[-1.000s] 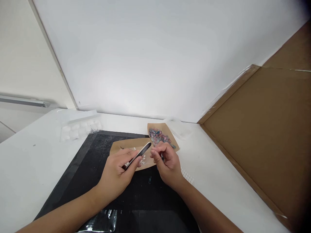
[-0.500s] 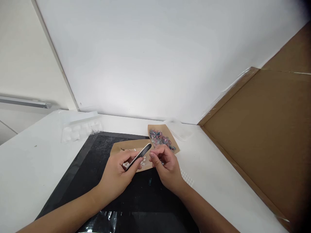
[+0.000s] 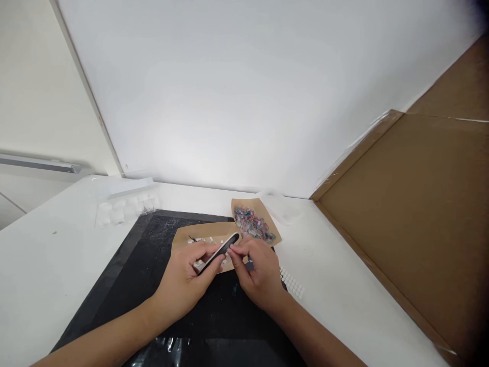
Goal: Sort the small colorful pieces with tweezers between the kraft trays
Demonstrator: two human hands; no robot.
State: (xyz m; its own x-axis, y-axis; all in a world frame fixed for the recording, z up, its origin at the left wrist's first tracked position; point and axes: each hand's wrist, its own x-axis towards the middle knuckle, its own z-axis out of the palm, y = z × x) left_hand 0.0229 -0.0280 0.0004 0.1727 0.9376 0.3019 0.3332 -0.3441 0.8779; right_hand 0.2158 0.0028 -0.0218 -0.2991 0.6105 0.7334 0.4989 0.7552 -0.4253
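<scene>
My left hand (image 3: 191, 270) grips a nail file (image 3: 225, 247), black-faced with a pale edge, slanting up to the right. Against the file's upper face, my right hand (image 3: 257, 270) has its thumb and forefinger pinched together. Whatever small piece they may hold is hidden by the fingertips. Beneath both hands lies a brown paper tray (image 3: 183, 234) with small white bits and a dark thread-like piece. Just behind the right hand, a second brown paper tray (image 3: 263, 206) carries many pink, teal and clear glossy pieces (image 3: 252, 224).
A black mat (image 3: 126, 270) covers the middle of the white table (image 3: 336, 270). At the left back sits a clear compartment box (image 3: 128, 206). A sheet of white dots (image 3: 292, 283) and a clear plastic bag (image 3: 282, 206) lie on the right. A cardboard panel (image 3: 401, 204) borders the right side.
My right hand has moved slightly left and down, bringing its pinched fingertips from beside the file's tip onto its face. The left hand keeps its hold on the file.
</scene>
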